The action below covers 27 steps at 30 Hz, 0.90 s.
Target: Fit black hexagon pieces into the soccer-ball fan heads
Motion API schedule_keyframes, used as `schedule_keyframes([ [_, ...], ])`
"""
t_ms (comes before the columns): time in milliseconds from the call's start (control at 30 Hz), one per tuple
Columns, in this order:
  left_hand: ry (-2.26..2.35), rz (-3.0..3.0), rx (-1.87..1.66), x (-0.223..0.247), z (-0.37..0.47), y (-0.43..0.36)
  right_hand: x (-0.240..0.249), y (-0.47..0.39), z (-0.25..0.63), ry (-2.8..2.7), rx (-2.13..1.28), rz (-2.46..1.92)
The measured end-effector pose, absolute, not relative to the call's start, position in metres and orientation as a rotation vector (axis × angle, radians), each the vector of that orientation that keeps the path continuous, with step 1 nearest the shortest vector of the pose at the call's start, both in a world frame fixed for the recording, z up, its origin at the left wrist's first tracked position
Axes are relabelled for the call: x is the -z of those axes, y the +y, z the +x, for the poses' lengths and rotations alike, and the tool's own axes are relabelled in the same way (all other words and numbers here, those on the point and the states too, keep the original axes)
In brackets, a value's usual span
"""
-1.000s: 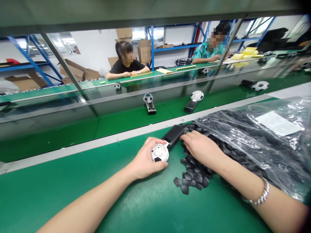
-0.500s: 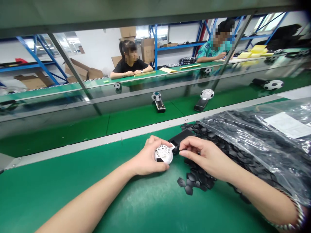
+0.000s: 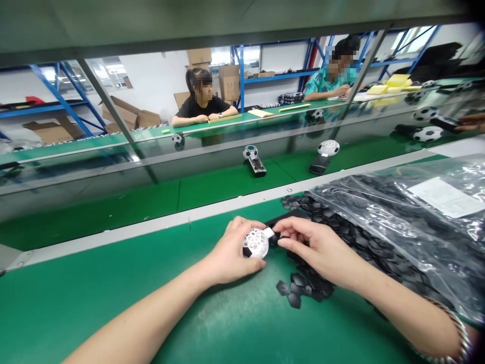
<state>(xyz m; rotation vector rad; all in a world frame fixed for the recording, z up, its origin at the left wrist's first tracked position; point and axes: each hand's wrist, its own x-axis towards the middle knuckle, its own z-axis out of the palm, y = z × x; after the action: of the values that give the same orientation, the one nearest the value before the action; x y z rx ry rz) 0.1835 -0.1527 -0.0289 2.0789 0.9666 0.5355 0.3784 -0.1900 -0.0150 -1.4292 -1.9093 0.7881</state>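
My left hand [image 3: 237, 250] is wrapped round a white openwork soccer-ball shell [image 3: 256, 243], with one black patch showing at its lower left. A white tab [image 3: 269, 232] sticks out at the shell's right side. Behind my fingers lies a black handle [image 3: 297, 217], partly hidden by my right hand. My right hand [image 3: 310, 242] is closed in a pinch just right of the shell, with a small dark piece [image 3: 282, 239] at its fingertips, its shape mostly hidden. Loose black pentagon pieces [image 3: 297, 285] lie below and beyond my right hand.
A clear plastic bag [image 3: 379, 202] of black pieces lies at the right. Past the pale rail [image 3: 212, 207], a green belt carries soccer-ball devices with handles [image 3: 319, 163]. Two people [image 3: 204, 103] sit across the line. Another person's hand [image 3: 472, 123] reaches in at far right.
My right hand's fingertips have come slightly closer to the shell. The devices on the belt have shifted a little to the right. Another person's hand with a device has appeared at far right.
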Motion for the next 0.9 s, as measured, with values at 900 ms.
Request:
schedule_keyframes([
  [900,0.973,1.987,-0.692,0.034,0.19,-0.156,0.035,-0.187,0.363,-1.882,-0.782,-1.299],
])
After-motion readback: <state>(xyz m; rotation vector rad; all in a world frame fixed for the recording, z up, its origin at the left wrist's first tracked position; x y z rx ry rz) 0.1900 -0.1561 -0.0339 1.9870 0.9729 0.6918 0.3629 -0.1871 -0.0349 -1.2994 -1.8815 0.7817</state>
